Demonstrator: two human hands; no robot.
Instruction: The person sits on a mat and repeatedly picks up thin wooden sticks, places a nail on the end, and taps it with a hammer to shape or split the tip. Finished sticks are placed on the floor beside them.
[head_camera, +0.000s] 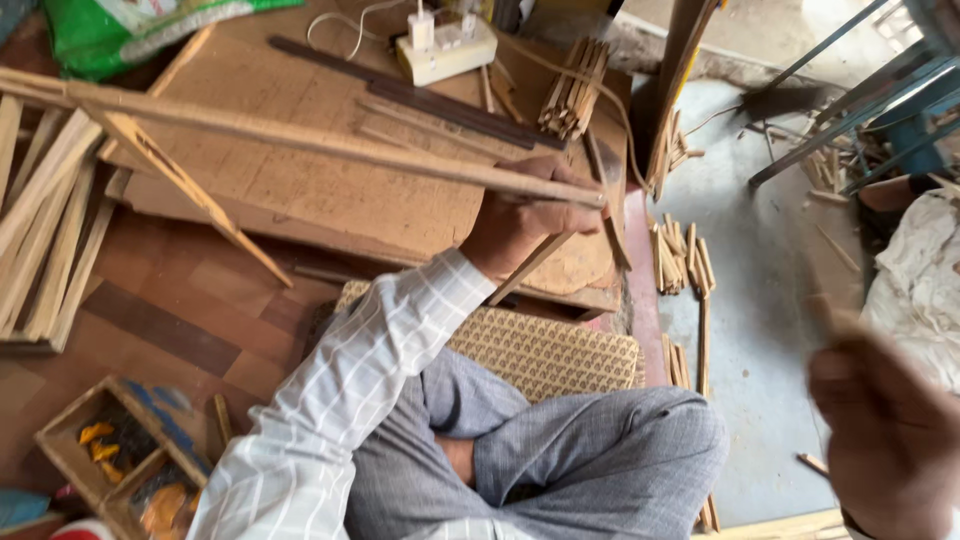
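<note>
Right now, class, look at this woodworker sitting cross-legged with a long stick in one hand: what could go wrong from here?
1. The left hand grips the long wooden stick only at one end; the far end might swing into the stacked slats.
2. The power strip and its cable lie among loose sticks on the board and could get snagged.
3. The right hand is blurred, so a mistimed grab seems possible.

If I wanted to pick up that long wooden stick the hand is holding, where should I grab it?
Probably near the middle of the long wooden stick, coming down from above. It lies almost flat across the brown board, and the left hand already has a grip on its right end, so the bare middle is free and would likely balance best.
</note>
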